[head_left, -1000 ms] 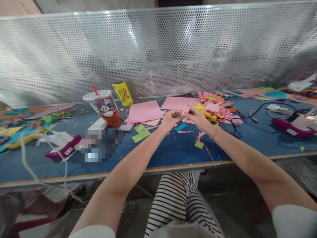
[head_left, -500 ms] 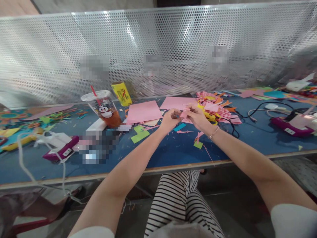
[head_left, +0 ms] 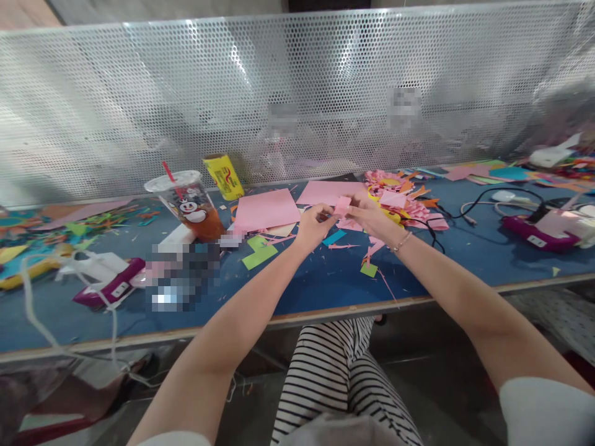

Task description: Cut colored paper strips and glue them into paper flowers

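Observation:
A small piece of pink paper (head_left: 343,206) is pinched between my two hands, above the blue table. My left hand (head_left: 317,224) grips its left side with thumb and fingertips. From the right, my right hand (head_left: 367,215) holds the same piece, its fingers closed on it; a thin bracelet circles that wrist. Behind the hands lie a square pink sheet (head_left: 268,209) and another pink sheet (head_left: 325,191). Just beyond my right hand are yellow-handled scissors (head_left: 392,215), partly hidden, and a heap of cut pink paper (head_left: 385,183).
A drink cup with a red straw (head_left: 193,207) and a yellow packet (head_left: 225,176) stand at the left back. Purple devices (head_left: 110,284) with cords lie on both sides. Green scraps (head_left: 259,253) lie near my left forearm. A perforated metal screen (head_left: 320,93) runs along the back.
The pink piece has been turned and raised slightly between my fingers, so more of its flat face shows. Both hands still hold it. The view has shifted a little.

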The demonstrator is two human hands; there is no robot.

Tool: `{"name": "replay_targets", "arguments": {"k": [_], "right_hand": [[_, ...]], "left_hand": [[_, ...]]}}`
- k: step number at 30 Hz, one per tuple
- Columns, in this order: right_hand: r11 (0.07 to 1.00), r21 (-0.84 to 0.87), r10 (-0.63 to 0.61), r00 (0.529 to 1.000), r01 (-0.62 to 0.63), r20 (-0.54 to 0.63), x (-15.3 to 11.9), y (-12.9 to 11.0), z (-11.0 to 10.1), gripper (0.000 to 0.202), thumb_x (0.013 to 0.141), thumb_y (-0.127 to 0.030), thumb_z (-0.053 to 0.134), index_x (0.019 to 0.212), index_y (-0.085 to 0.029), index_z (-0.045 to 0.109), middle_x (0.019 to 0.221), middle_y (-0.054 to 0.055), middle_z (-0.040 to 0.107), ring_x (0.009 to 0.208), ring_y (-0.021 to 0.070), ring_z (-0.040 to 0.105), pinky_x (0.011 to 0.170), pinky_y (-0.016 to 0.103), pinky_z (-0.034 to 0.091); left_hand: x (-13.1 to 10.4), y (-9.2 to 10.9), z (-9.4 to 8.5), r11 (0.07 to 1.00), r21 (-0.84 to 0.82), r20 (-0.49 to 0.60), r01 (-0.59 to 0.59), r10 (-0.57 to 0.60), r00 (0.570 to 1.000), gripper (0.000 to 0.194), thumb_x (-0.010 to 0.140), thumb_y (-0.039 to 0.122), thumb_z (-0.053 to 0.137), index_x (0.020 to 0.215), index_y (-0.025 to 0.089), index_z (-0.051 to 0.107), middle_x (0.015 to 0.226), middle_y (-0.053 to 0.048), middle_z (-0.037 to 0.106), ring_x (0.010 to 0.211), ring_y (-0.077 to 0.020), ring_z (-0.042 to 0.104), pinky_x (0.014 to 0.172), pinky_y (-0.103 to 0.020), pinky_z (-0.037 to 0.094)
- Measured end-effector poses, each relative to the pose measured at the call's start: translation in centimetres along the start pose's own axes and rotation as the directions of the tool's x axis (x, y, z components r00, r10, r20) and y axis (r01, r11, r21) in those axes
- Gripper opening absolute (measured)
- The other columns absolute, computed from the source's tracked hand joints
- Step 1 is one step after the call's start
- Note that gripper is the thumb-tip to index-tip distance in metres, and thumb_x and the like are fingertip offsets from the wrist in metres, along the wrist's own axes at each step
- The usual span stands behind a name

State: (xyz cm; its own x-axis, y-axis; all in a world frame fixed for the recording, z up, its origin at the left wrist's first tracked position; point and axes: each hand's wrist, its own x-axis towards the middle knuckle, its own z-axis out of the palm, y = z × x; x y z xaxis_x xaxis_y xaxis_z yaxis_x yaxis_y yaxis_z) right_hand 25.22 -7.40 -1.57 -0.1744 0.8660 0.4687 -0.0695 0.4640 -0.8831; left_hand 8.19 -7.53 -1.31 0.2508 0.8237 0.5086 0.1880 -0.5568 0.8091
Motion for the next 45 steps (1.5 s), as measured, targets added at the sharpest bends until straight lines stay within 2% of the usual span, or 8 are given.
{"name": "replay_targets", "arguments": {"k": [3, 6, 9, 13, 19, 27, 35, 45], "right_hand": [[0.873, -0.466, -0.157, 0.987, 0.144, 0.009, 0.4, 0.3, -4.1, 0.035, 0.075, -0.04, 0.055, 0.105, -0.02, 0.056, 0.107, 0.008, 0.056, 0.1, 0.021, 0.052, 0.088, 0.039, 0.043], [0.478, -0.876, -0.179, 0.984, 0.068, -0.021, 0.2, 1.3, -8.4, 0.04, 0.074, -0.041, 0.057, 0.103, -0.014, 0.06, 0.111, 0.014, 0.055, 0.115, 0.0308, 0.043, 0.099, 0.048, 0.032], [0.208, -0.972, -0.063, 0.99, -0.109, -0.124, -0.1, 2.5, -10.9, 0.056, 0.07, -0.051, 0.06, 0.107, -0.009, 0.059, 0.113, 0.02, 0.053, 0.115, 0.0366, 0.042, 0.096, 0.05, 0.032], [0.075, -0.967, 0.091, 0.967, -0.245, -0.239, -0.2, 3.2, -10.7, 0.062, 0.068, -0.06, 0.057, 0.102, -0.008, 0.062, 0.104, 0.021, 0.059, 0.108, 0.0379, 0.049, 0.091, 0.048, 0.037], [0.0, -0.994, 0.269, 0.957, -0.113, -0.109, -0.1, 3.1, -8.4, 0.036, 0.077, -0.045, 0.052, 0.091, -0.016, 0.068, 0.093, 0.015, 0.065, 0.096, 0.0323, 0.058, 0.084, 0.044, 0.041], [0.165, -0.93, -0.061, 0.937, -0.329, -0.343, -0.4, 0.8, -7.9, 0.046, 0.074, -0.045, 0.056, 0.103, -0.01, 0.056, 0.091, 0.019, 0.062, 0.088, 0.0331, 0.06, 0.073, 0.044, 0.045], [0.183, -0.979, -0.274, 0.952, -0.086, -0.134, -0.1, 0.1, -4.9, 0.041, 0.085, -0.04, 0.044, 0.11, -0.008, 0.04, 0.092, 0.019, 0.059, 0.085, 0.0306, 0.059, 0.068, 0.04, 0.046], [0.172, -0.983, -0.288, 0.952, -0.058, -0.107, -0.3, 0.4, -4.9, 0.033, 0.088, -0.034, 0.038, 0.111, -0.01, 0.038, 0.091, 0.017, 0.058, 0.084, 0.0285, 0.058, 0.069, 0.041, 0.046]], "left_hand": [[0.3, -0.5, -0.4, 0.998, -0.036, -0.021, 0.048, -0.049, 0.999, 0.021, 0.067, 0.035, 0.065, 0.071, 0.016, 0.057, 0.063, 0.001, 0.057, 0.055, -0.0086, 0.05, 0.053, -0.021, 0.04], [0.6, -0.9, -0.6, 0.99, -0.07, -0.04, 0.121, -0.124, 0.992, 0.02, 0.067, 0.034, 0.064, 0.07, 0.016, 0.057, 0.06, 0.002, 0.056, 0.053, -0.0088, 0.051, 0.052, -0.022, 0.04], [0.9, -1.5, -0.8, 0.985, -0.058, -0.067, 0.161, -0.165, 0.984, 0.019, 0.067, 0.033, 0.063, 0.069, 0.016, 0.057, 0.059, 0.001, 0.055, 0.05, -0.0084, 0.05, 0.05, -0.022, 0.039], [1.0, -2.2, -0.8, 0.989, -0.011, -0.085, 0.144, -0.145, 0.986, 0.02, 0.067, 0.035, 0.062, 0.071, 0.016, 0.059, 0.063, 0.0, 0.058, 0.052, -0.0088, 0.051, 0.049, -0.021, 0.038], [1.1, -2.4, -0.9, 0.987, 0.042, -0.103, 0.152, -0.147, 0.984, 0.019, 0.067, 0.034, 0.062, 0.07, 0.015, 0.06, 0.064, 0.0, 0.059, 0.053, -0.0096, 0.052, 0.052, -0.022, 0.04], [1.3, -3.1, -0.9, 0.972, 0.093, -0.074, 0.216, -0.209, 0.975, 0.022, 0.066, 0.038, 0.062, 0.068, 0.016, 0.061, 0.06, -0.001, 0.059, 0.055, -0.0118, 0.055, 0.053, -0.024, 0.042], [1.0, -2.0, -0.9, 0.958, 0.207, -0.012, 0.198, -0.199, 0.98, 0.019, 0.066, 0.036, 0.062, 0.064, 0.017, 0.061, 0.055, -0.001, 0.057, 0.06, -0.0143, 0.055, 0.06, -0.026, 0.043], [0.8, -1.6, -0.8, 0.968, 0.181, 0.009, 0.176, -0.181, 0.984, 0.019, 0.065, 0.035, 0.062, 0.063, 0.017, 0.061, 0.058, -0.002, 0.059, 0.062, -0.0142, 0.055, 0.062, -0.027, 0.042]]}}
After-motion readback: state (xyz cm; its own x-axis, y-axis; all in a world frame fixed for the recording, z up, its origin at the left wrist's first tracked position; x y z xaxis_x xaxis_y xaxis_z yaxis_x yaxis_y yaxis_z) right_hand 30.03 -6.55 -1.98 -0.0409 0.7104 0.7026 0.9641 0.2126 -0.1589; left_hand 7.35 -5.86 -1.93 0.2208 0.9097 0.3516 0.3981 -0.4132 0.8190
